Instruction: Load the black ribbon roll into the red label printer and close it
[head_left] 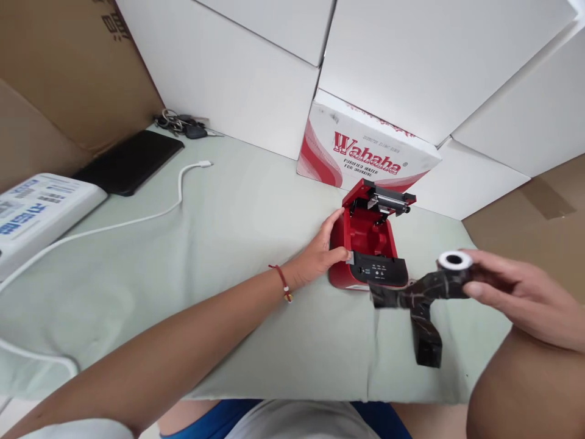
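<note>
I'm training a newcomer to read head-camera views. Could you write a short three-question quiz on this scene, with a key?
1. True or false: the lid of the red device is raised.

2. What does the right hand hold?
a) a white cable
b) a roll with dark strips hanging from it
c) a bunch of keys

3. Fill in the blank: the left hand touches the red device, and the white-and-red box behind that device carries the large red word ____.

Key:
1. True; the red inside shows below the lid.
2. b
3. Wahaha
</note>
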The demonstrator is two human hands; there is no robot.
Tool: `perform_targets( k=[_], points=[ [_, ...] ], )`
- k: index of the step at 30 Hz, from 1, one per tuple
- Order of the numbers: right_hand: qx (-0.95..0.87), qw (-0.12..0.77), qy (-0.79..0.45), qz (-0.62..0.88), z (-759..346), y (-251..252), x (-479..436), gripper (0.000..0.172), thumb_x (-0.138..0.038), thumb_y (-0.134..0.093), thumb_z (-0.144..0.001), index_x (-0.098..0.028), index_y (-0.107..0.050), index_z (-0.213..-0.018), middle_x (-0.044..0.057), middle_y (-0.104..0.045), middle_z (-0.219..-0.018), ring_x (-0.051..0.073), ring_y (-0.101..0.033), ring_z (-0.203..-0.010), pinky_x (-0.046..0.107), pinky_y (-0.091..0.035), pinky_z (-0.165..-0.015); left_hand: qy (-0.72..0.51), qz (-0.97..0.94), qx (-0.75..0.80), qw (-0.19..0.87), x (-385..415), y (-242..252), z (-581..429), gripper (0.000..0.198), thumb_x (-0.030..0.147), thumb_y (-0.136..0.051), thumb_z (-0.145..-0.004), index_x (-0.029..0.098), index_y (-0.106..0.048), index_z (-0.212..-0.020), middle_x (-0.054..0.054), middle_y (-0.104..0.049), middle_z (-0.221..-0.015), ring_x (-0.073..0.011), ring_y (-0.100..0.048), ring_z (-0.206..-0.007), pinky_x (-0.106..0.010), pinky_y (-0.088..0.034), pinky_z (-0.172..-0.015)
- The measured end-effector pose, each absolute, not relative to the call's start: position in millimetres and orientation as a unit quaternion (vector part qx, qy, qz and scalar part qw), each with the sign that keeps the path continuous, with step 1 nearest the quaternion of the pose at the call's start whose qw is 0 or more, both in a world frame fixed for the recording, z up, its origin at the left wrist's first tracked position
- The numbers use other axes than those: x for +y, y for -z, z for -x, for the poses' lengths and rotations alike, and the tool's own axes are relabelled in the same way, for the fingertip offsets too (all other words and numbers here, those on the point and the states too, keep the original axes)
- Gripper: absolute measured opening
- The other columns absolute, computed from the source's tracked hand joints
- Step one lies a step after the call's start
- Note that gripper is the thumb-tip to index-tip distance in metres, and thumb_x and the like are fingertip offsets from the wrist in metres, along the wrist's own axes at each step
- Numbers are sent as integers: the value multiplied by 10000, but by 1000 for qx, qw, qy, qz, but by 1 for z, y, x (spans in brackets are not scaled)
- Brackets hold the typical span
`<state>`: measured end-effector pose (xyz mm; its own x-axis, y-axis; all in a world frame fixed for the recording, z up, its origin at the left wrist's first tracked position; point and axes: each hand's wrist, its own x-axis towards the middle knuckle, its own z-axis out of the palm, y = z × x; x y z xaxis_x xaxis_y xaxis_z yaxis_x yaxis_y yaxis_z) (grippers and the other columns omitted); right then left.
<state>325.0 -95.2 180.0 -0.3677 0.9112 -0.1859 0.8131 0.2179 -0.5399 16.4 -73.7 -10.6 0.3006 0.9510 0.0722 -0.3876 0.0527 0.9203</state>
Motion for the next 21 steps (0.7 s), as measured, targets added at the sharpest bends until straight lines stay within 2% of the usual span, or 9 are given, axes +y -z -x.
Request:
perform_targets(
  k=[2, 4, 6, 7, 10, 12, 14, 18, 21],
  points=[
    [-768, 4, -333, 547, -335, -162, -96, 572, -757, -699, -972, -261, -820, -1229, 58, -753, -843, 222, -666, -717, 337, -576, -648, -515, -471, 305, 648, -72, 15, -17, 1084, 347, -799, -822, 326, -247, -1755, -87, -316, -1869, -412, -299, -1728, -602, -322, -1402],
    [-764, -53, -365, 530, -334, -138, -95, 529, -715, -663, -1009, -260, -819, -1231, 57, -788, -936, 215, -671, -752, 345, -589, -705, -518, -476, 302, 643, -70, 19, -17, 1072, 357, -802, -823, 339, -261, -1748, -72, -316, -1873, -401, -284, -1738, -595, -285, -1422],
    [-766, -42, -366, 527, -332, -116, -94, 520, -691, -624, -1028, -259, -814, -1246, 78, -809, -1079, 235, -715, -867, 365, -610, -803, -524, -476, 295, 642, -69, 21, -17, 1083, 365, -808, -805, 330, -267, -1742, -77, -311, -1875, -391, -264, -1747, -583, -257, -1436],
    [-765, -18, -345, 543, -333, -107, -94, 531, -686, -600, -1033, -260, -806, -1274, 82, -806, -1082, 238, -717, -872, 372, -610, -812, -527, -475, 291, 642, -68, 22, -18, 1089, 368, -811, -792, 325, -273, -1738, -81, -307, -1877, -388, -252, -1751, -578, -245, -1440],
    [-739, 54, -220, 634, -348, -89, -98, 554, -644, -565, -1018, -242, -789, -1327, 55, -745, -867, 222, -646, -700, 383, -585, -729, -532, -474, 284, 642, -66, 22, -18, 1087, 358, -811, -769, 325, -289, -1723, -82, -290, -1883, -374, -233, -1759, -569, -218, -1449],
    [-720, 58, -176, 669, -363, -80, -102, 513, -585, -582, -989, -233, -798, -1293, 40, -710, -791, 224, -632, -655, 392, -579, -707, -528, -475, 285, 644, -66, 22, -17, 1081, 352, -810, -771, 331, -293, -1720, -77, -283, -1887, -370, -234, -1759, -570, -213, -1451],
    [-726, 45, -179, 663, -375, -70, -104, 455, -517, -587, -968, -248, -806, -1263, 56, -751, -867, 237, -681, -708, 404, -596, -741, -524, -476, 287, 646, -66, 22, -16, 1078, 358, -814, -777, 342, -294, -1721, -71, -275, -1891, -376, -235, -1758, -579, -224, -1447],
    [-752, 37, -163, 638, -381, -50, -104, 455, -393, -532, -967, -267, -787, -1322, 100, -800, -1217, 249, -738, -874, 419, -612, -846, -524, -480, 281, 645, -65, 24, -15, 1065, 375, -820, -790, 367, -305, -1722, -57, -307, -1878, -386, -234, -1757, -590, -256, -1436],
    [-753, -1, -114, 648, -378, -42, -98, 468, -338, -527, -966, -232, -778, -1346, 128, -801, -1288, 294, -763, -1044, 440, -601, -938, -526, -482, 280, 642, -65, 25, -15, 1059, 367, -824, -793, 364, -311, -1720, -60, -352, -1854, -379, -232, -1759, -585, -244, -1442]
  ],
)
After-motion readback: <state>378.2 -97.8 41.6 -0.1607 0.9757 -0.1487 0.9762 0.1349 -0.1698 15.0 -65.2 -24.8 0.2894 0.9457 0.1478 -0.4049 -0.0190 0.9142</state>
